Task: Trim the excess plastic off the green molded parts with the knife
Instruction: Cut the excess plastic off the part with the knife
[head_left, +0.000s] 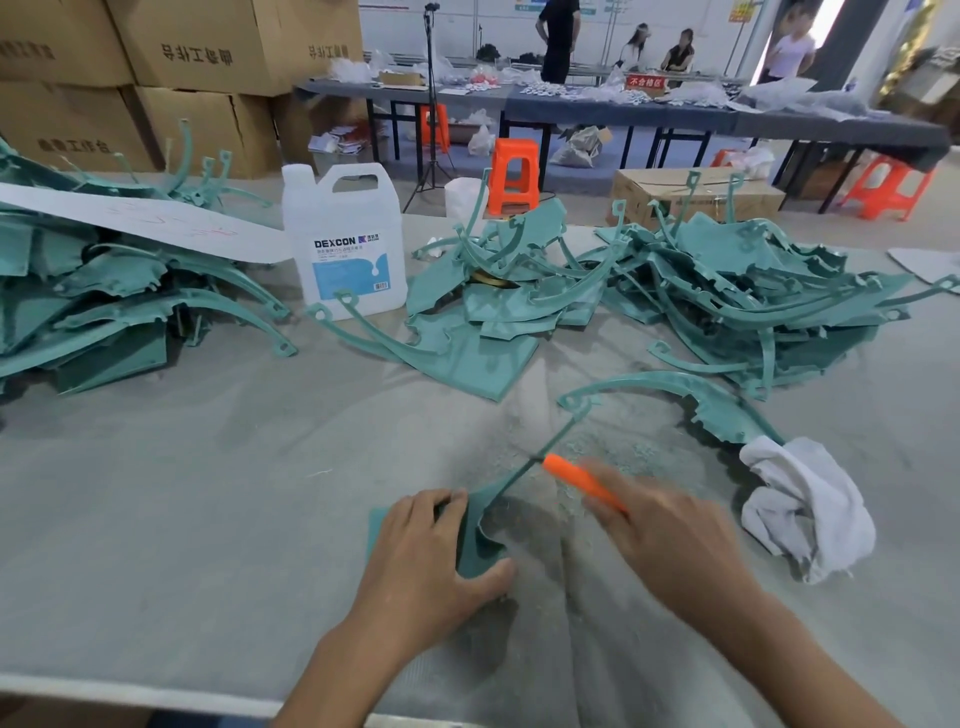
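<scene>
A green molded part (480, 540) lies on the grey table cloth near the front, its thin curved arm reaching up and right to a hooked tip. My left hand (426, 556) grips the part's flat wide end, thumb on its lower edge. My right hand (670, 525), blurred, holds an orange-handled knife (582, 480) whose tip meets the thin arm about midway. Green shavings lie scattered on the cloth around the knife.
Piles of green parts lie at the left (93, 296), centre (498, 291) and right (753, 291). One loose part (722, 410) lies by a white rag (810, 509). A white DEXCON jug (345, 239) stands behind. Cardboard boxes, orange stools and people at far tables.
</scene>
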